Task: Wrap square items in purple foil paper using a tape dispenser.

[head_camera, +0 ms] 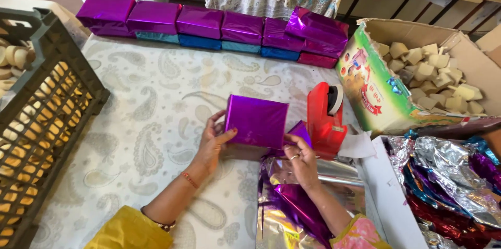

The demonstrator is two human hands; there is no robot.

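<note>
Landmark = tape dispenser (324, 118), on the table (146, 103); wrapped box (257, 122) just left of it, left hand (213, 142) on box's left edge, right hand (301, 160) at its near right corner; foil sheets (292, 202) in front of dispenser; row of wrapped boxes (209, 27) behind; carton of blocks (417, 77) to the right; bin of foil (449, 181) front-right; crate (42, 124) far left.
</note>
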